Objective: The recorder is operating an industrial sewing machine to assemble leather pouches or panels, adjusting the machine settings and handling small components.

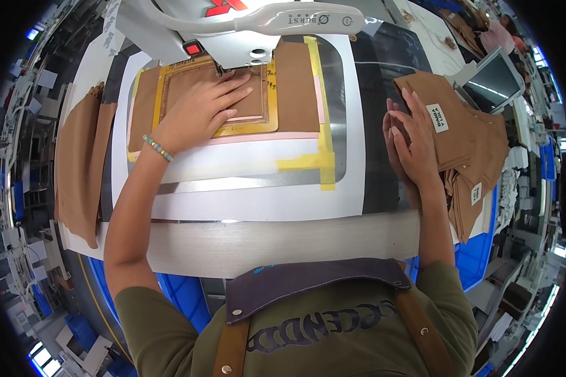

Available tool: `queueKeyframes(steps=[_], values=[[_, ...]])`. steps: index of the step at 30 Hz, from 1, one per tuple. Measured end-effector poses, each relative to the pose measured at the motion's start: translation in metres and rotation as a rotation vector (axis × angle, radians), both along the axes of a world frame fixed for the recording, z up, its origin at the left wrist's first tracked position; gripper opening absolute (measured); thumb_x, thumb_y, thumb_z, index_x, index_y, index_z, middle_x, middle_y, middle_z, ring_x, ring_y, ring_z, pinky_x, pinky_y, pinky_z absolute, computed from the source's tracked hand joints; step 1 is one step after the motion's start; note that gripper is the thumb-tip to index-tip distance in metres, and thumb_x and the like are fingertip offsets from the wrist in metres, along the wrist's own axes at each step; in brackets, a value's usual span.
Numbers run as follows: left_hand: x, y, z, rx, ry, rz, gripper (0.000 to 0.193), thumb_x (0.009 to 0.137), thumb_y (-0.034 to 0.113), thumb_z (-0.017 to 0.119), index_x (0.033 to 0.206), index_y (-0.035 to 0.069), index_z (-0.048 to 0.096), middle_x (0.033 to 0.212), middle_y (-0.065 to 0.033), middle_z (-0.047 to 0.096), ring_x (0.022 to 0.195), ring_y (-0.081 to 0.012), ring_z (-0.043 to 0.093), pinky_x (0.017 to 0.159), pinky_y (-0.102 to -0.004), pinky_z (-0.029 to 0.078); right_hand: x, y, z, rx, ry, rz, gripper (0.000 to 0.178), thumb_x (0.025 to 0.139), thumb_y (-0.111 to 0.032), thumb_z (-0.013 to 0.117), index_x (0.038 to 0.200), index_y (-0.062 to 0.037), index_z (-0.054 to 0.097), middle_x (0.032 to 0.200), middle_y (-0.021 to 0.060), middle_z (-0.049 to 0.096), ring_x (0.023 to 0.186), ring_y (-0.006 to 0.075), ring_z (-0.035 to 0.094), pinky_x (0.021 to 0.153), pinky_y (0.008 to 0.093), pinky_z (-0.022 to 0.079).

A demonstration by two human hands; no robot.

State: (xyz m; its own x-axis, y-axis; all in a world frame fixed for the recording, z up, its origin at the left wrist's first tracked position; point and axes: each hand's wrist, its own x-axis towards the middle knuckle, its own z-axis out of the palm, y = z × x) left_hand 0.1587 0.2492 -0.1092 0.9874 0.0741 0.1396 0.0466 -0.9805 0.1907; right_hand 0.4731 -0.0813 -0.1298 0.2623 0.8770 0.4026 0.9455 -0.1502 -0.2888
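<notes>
My left hand (210,107) lies flat with stretched fingers on a yellow template frame (267,124) and the brown fabric panel (299,88) under it, just below the head of a white sewing machine (245,49). A beaded bracelet (158,147) circles that wrist. My right hand (415,141) is at the left edge of a stack of brown fabric pieces (449,94) bearing white labels. Its fingers are extended and hold nothing visible; whether they touch the stack, I cannot tell. A dark glossy surface beside it mirrors the hand.
Yellow tape (326,157) marks the white work sheet (258,204) around the panel. More brown fabric (82,163) hangs at the left. A small screen (493,78) stands at the back right. Blue bins (478,257) sit below the table. A curved grey lamp arm (302,17) crosses the machine.
</notes>
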Motion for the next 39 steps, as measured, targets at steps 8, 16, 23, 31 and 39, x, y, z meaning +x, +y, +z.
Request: queueKeyframes(steps=[8, 16, 23, 31, 39], values=[[-0.002, 0.006, 0.021, -0.181, 0.138, -0.019, 0.043, 0.099, 0.018, 0.057, 0.141, 0.014, 0.063, 0.161, -0.0077, 0.044, 0.151, -0.0336, 0.035, 0.123, -0.0455, 0.03, 0.001, 0.0, -0.001, -0.009, 0.008, -0.006, 0.026, 0.095, -0.01, 0.057, 0.118, -0.0029, 0.067, 0.159, 0.0169, 0.043, 0.152, 0.0387, 0.03, 0.122, 0.0499, 0.027], [0.001, 0.01, 0.032, -0.241, 0.218, -0.022, 0.04, 0.099, 0.022, 0.061, 0.138, 0.021, 0.067, 0.161, -0.0066, 0.044, 0.148, -0.0334, 0.04, 0.121, -0.0431, 0.034, 0.001, 0.0, -0.001, -0.017, -0.019, 0.005, 0.028, 0.095, -0.01, 0.057, 0.12, -0.0026, 0.066, 0.158, 0.0174, 0.043, 0.15, 0.0391, 0.033, 0.121, 0.0507, 0.028], [0.004, 0.013, 0.021, -0.075, 0.141, -0.04, 0.037, 0.102, 0.028, 0.06, 0.138, 0.026, 0.067, 0.157, -0.0072, 0.049, 0.134, -0.0317, 0.051, 0.111, -0.04, 0.045, 0.0, -0.001, -0.001, 0.002, -0.001, -0.016, 0.028, 0.095, -0.01, 0.057, 0.121, -0.003, 0.065, 0.158, 0.0168, 0.044, 0.151, 0.0385, 0.032, 0.121, 0.0505, 0.028], [0.008, 0.015, 0.013, -0.031, 0.126, 0.021, 0.042, 0.101, 0.031, 0.061, 0.141, 0.023, 0.064, 0.152, -0.0093, 0.055, 0.126, -0.034, 0.054, 0.111, -0.0422, 0.045, 0.001, -0.002, -0.003, -0.011, 0.027, -0.002, 0.031, 0.095, -0.011, 0.058, 0.124, -0.0029, 0.064, 0.158, 0.0158, 0.044, 0.151, 0.0375, 0.032, 0.121, 0.049, 0.029], [0.017, 0.021, 0.009, 0.019, 0.185, 0.158, 0.047, 0.101, 0.04, 0.06, 0.143, 0.02, 0.063, 0.135, -0.0165, 0.063, 0.129, -0.0359, 0.05, 0.115, -0.0468, 0.039, -0.001, -0.003, -0.001, 0.001, 0.045, -0.015, 0.032, 0.094, -0.01, 0.056, 0.124, -0.0024, 0.064, 0.157, 0.0182, 0.045, 0.151, 0.0381, 0.033, 0.121, 0.0487, 0.029]])
